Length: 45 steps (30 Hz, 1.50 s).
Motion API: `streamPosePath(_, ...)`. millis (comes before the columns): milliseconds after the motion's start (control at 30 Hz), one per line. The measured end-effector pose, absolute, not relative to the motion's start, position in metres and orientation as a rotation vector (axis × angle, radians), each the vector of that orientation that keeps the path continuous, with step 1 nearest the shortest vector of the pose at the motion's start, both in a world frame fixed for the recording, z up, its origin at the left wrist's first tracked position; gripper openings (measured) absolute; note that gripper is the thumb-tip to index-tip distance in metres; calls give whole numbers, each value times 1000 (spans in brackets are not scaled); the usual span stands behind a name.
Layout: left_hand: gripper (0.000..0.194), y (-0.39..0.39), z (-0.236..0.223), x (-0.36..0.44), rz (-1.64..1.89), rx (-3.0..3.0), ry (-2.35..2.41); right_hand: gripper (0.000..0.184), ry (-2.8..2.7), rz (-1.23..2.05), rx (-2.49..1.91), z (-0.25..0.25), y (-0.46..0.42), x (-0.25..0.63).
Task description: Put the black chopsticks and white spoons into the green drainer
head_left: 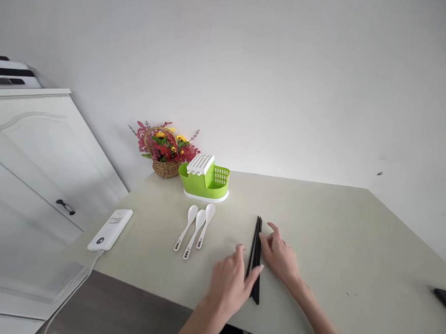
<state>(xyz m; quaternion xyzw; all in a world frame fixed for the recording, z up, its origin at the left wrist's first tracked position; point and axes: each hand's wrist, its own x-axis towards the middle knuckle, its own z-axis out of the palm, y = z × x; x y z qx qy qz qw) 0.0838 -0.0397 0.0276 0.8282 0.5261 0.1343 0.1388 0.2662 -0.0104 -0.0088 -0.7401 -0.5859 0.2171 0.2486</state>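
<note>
Several black chopsticks point(256, 252) lie in a narrow bundle on the table, pointing away from me. On their left side is my left hand point(228, 278), fingers apart, its thumb reaching over the lower part of the bundle. My right hand point(281, 253) rests along the right side, thumb against or close to the upper part, index finger extended. Neither hand grips the bundle. Left of my hands lie three white spoons point(199, 217), bowls pointing away. Behind them stands a green and white utensil holder point(197, 184) with a slotted white lid over its left part.
A wicker basket point(166, 169) of red and yellow flowers stands by the wall. At the table's left edge lies a white power bank point(111, 229) with a cable hanging down. White cabinets point(32, 144) stand on the left. A dark object point(444, 299) sits at the right edge.
</note>
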Motion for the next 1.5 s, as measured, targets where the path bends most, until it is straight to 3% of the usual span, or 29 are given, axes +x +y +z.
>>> streamPosePath(167,37,-11,35,14,869,2419,1891,58,-1373,772,-1618,-21,-58,287)
streamPosePath(367,77,23,18,-35,555,2183,2314,51,-1320,809,-1616,-26,-86,295)
streamPosePath(567,84,27,3,-15,507,2271,2358,52,-1228,717,-1628,-30,-82,290)
streamPosePath(1000,30,42,6,-22,118,2580,2307,45,-1267,789,-1599,-32,-81,291)
streamPosePath(1200,34,48,7,-21,39,2655,2157,43,-1289,810,-1588,-33,-79,290)
streamPosePath(1500,35,12,30,47,414,2737,1735,48,-1209,910,-1421,-31,-72,308)
